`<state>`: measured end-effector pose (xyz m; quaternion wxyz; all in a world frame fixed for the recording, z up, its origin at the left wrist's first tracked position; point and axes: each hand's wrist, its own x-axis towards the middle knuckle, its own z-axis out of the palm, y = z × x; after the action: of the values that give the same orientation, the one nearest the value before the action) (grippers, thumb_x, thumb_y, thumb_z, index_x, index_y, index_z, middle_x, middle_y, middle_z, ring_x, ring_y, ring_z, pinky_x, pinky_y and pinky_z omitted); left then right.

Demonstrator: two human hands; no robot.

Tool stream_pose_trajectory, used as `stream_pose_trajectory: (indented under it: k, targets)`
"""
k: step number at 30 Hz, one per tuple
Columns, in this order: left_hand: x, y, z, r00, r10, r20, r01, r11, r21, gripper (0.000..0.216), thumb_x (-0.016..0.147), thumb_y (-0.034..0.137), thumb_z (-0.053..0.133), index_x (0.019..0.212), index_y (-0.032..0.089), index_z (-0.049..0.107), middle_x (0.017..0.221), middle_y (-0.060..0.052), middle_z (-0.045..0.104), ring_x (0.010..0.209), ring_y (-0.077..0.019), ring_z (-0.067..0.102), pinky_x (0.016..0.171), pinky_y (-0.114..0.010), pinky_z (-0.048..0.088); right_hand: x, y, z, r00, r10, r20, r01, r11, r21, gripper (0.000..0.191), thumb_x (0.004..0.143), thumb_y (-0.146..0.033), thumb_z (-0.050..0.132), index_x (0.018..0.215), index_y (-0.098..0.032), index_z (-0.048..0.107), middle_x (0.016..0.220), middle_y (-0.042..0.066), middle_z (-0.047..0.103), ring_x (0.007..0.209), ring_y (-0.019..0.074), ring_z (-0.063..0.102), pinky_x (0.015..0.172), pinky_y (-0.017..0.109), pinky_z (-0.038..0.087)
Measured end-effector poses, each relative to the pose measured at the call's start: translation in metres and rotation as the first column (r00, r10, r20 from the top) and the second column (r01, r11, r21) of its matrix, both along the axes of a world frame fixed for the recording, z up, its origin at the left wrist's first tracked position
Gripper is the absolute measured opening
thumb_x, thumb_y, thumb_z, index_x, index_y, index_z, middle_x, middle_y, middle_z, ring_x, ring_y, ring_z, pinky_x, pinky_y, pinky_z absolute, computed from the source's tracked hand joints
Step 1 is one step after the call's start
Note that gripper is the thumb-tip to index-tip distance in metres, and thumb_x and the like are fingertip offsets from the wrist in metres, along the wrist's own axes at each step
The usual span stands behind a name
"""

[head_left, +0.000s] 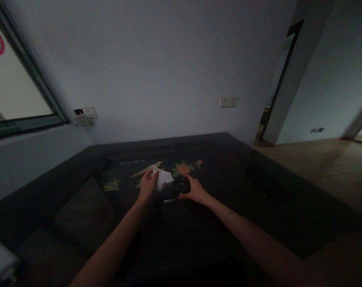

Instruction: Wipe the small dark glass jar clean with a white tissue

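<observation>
My left hand (149,183) is closed on a crumpled white tissue (164,179), which hangs out to the right of the fingers. Just right of the tissue is a small, dark, round glass vessel (181,185), perhaps a bowl or ashtray. My right hand (195,189) curves round its right side, thumb and fingers gripping the rim. Both hands are over a dark glossy table (181,239) decorated with a bird and a flower (183,169). The room is dim, so the vessel's inside cannot be made out.
The table's far edge meets a pale wall (163,87) with sockets (228,102). A plug and adapter (83,117) sit near the window at left. A white object (0,259) shows at the lower left corner. Tiled floor (327,159) lies right of the table.
</observation>
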<state>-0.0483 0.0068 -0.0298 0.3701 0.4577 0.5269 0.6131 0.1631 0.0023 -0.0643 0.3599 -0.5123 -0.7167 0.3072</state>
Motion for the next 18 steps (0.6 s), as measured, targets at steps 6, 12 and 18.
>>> stream_pose_trajectory:
  k: [6,12,18]
  targets:
    - [-0.004,0.006,0.001,0.999,-0.047,-0.015,0.047,0.999,-0.004,0.03,0.06,0.02,0.059,0.09,0.015,0.059,0.065,0.0,0.064,0.051,-0.0128,0.058,0.045,-0.019,0.042,-0.004,-0.002,-0.003,0.998,-0.045,-0.034,0.046,0.998,0.031,0.082,0.047,-0.037,0.086,0.121,-0.021,0.052,0.113,0.011,0.061,0.11,0.0309,0.055,0.092,0.045,0.041]
    - [-0.007,-0.004,0.006,0.996,-0.078,-0.042,0.08,0.996,0.036,0.055,0.06,0.023,0.067,0.113,0.016,0.054,0.077,-0.003,0.071,0.059,-0.016,0.064,0.054,-0.024,0.049,0.003,-0.006,0.004,0.988,0.036,-0.149,-0.032,0.999,0.027,0.079,0.05,-0.03,0.084,0.119,-0.016,0.048,0.117,0.013,0.061,0.109,0.0269,0.058,0.095,0.042,0.042]
    - [-0.011,-0.009,0.013,0.991,-0.021,-0.134,0.029,0.998,0.06,0.035,0.061,0.035,0.072,0.087,0.014,0.068,0.08,-0.006,0.071,0.071,-0.0196,0.065,0.064,-0.027,0.049,0.005,-0.008,0.015,0.935,0.044,-0.352,-0.029,0.998,0.048,0.075,0.05,-0.029,0.085,0.115,-0.02,0.048,0.115,0.009,0.061,0.108,0.0249,0.059,0.098,0.043,0.042]
